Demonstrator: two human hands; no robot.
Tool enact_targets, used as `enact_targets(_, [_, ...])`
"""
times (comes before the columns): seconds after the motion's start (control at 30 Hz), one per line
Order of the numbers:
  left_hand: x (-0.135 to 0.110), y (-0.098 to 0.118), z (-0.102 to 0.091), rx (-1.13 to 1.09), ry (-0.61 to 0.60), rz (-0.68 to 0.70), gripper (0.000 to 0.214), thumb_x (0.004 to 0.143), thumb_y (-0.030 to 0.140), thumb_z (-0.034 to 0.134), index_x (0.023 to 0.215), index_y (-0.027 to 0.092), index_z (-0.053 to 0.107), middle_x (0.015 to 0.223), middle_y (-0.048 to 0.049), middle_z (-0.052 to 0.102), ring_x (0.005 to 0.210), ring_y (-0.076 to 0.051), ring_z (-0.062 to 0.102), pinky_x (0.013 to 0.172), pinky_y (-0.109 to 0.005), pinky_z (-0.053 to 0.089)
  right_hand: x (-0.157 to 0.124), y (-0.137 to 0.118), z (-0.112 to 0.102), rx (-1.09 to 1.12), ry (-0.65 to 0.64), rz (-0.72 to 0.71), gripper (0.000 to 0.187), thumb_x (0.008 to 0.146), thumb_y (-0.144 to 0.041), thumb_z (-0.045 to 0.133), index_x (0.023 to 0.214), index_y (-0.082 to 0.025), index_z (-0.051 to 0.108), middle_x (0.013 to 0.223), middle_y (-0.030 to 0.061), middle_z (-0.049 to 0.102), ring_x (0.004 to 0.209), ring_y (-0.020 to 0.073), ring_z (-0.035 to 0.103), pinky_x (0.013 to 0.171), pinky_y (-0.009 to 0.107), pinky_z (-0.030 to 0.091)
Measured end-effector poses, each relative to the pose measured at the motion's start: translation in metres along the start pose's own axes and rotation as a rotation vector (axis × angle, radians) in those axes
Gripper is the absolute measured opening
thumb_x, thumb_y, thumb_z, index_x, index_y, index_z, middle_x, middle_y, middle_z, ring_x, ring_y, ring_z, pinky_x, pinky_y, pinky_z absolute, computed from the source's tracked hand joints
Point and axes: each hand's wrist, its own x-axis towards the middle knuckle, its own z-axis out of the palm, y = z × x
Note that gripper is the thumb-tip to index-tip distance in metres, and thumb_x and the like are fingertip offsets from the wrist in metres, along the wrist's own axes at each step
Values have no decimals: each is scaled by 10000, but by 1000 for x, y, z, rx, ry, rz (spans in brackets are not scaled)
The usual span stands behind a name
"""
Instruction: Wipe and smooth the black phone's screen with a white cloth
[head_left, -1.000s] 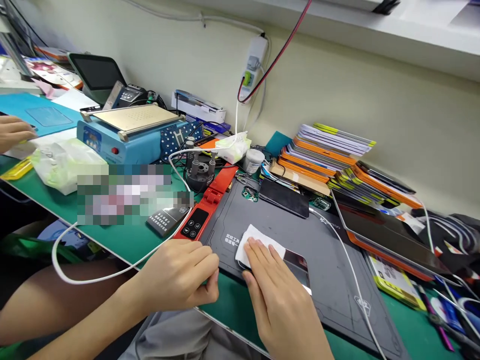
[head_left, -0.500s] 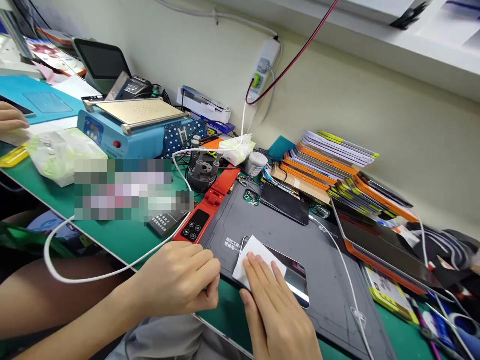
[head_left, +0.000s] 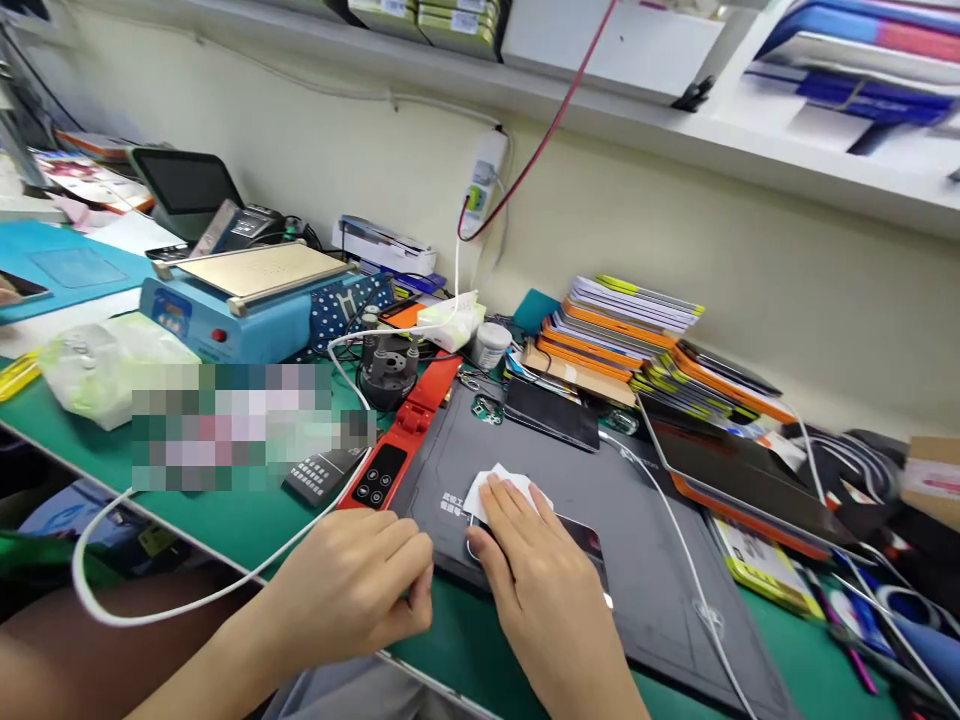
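Note:
My right hand [head_left: 544,590] lies flat, fingers together, pressing a white cloth [head_left: 491,485] onto a phone [head_left: 581,540] that rests on the dark grey work mat [head_left: 660,560]. My left hand [head_left: 352,585] sits curled at the mat's near left corner, thumb and fingers pinched at the mat's edge; what they hold is hidden. The phone's glossy surface shows to the right of my right hand.
A red control strip [head_left: 401,440] borders the mat's left side. A white cable [head_left: 187,590] loops off the table's front edge. Behind stand a blue heating machine [head_left: 240,300], a stack of orange and green packages [head_left: 637,335], a tablet [head_left: 735,465] and another phone [head_left: 551,412].
The view tilted up, showing the shelf above. My right hand slid the cloth towards the phone's far left end. The other person's hand at far left has gone from view.

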Motion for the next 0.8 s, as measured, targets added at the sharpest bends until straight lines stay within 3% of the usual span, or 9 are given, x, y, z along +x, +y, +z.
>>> enact_targets(0.1, [-1,0,-2,-6,-3,10,284,960,83,495,721,221,427,631,35,407,549,-153,362,529,-344,279,3,-14,-4,28,12,32,495,1110,-394,465,1364,-23,674,1446,147,660,1308,299,685,1117,470,589])
enact_targets(0.27, [-5,0,-3,25,-28,31,271,984,84,490,752,221,455,637,38,444,543,-148,420,547,-337,294,-2,-19,-6,145,-42,95,457,1120,-368,438,1377,-82,684,1462,87,663,1359,248,651,1192,408,523])
enact_targets(0.37, [-7,-1,-2,41,-35,38,265,989,92,497,758,218,466,639,38,452,545,-146,440,555,-332,309,-10,-23,-7,147,-50,150,479,1119,-370,438,1422,-64,648,1502,113,627,1397,260,618,1204,416,508])
enact_targets(0.5, [-5,0,-3,39,-31,30,288,986,91,492,730,216,444,627,44,427,536,-135,420,551,-321,311,-21,-28,-11,153,8,90,513,1081,-395,530,1455,-56,620,1562,126,563,1449,271,565,1229,405,478])
enact_targets(0.7, [1,1,-5,85,-7,43,296,971,86,483,703,210,453,611,42,427,545,-136,413,546,-321,304,-20,-14,-6,106,-62,161,477,1135,-355,408,1442,-64,629,1509,107,617,1391,261,623,1202,454,515])
enact_targets(0.8, [1,1,-5,72,-10,37,285,961,95,473,699,209,470,613,39,447,547,-138,426,543,-324,309,-40,-16,-11,39,-43,75,544,1102,-407,497,1487,-31,576,1561,146,559,1445,305,567,1194,457,520])
